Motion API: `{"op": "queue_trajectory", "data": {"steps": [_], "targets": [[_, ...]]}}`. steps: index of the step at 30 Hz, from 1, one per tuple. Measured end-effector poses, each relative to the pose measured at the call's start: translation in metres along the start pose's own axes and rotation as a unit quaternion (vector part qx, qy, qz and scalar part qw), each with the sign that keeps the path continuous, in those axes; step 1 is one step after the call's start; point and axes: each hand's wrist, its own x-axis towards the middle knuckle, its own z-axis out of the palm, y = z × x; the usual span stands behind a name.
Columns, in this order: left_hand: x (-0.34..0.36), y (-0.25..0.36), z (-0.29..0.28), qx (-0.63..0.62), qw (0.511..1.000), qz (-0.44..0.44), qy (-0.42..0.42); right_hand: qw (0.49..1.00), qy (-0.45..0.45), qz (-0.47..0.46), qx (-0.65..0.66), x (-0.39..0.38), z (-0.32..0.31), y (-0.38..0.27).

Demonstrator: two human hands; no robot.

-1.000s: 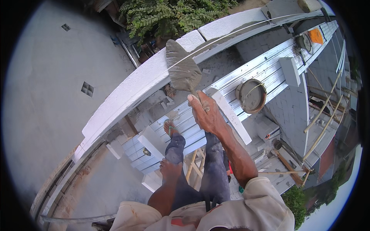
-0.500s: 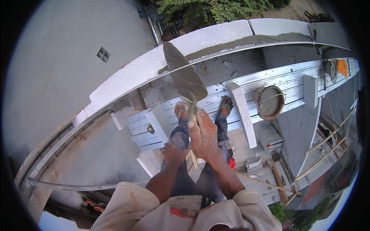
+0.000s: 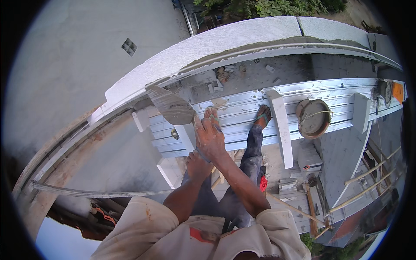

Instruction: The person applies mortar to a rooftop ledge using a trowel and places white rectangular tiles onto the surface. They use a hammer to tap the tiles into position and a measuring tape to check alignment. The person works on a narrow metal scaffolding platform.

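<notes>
My right hand (image 3: 211,141) is closed around the handle of a pointed trowel (image 3: 172,106). Grey mortar smears its blade, whose tip points left and overlaps the lower edge of the curved white block wall (image 3: 173,60); whether it touches cannot be told. A strip of wet grey mortar (image 3: 242,51) runs along the wall's inner side. My left hand (image 3: 199,167) lies by my bent left knee, just below the right hand, with its fingers loosely spread and no tool visible in it.
My sandalled feet stand on a ribbed metal platform (image 3: 242,108). White blocks stand on it, one long block (image 3: 281,130) right of my feet and another (image 3: 361,112) farther right. Between them sits a round tub (image 3: 302,123) of grey mortar. Bamboo poles (image 3: 368,182) cross at lower right.
My right hand has moved left and down toward my left hand. The trowel blade has swung from pointing up across the wall to pointing left, lower down. My view has shifted slightly.
</notes>
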Motion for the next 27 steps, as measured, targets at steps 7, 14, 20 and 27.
{"op": "queue_trajectory", "data": {"steps": [7,14,20,27], "targets": [[0.009,0.037,-0.015,0.061,0.991,-0.057,-0.108,0.922,0.038,0.251,0.294,-0.111,-0.057,0.060],[0.012,0.056,-0.007,0.123,0.984,-0.067,-0.113,0.778,0.244,0.578,0.015,-0.245,-0.159,0.231],[0.024,0.060,-0.016,0.165,0.980,-0.053,-0.097,0.738,0.199,0.634,-0.115,-0.288,-0.206,0.441],[0.029,0.068,-0.027,0.185,0.979,-0.046,-0.076,0.793,0.100,0.573,-0.180,-0.252,-0.190,0.550]]}}
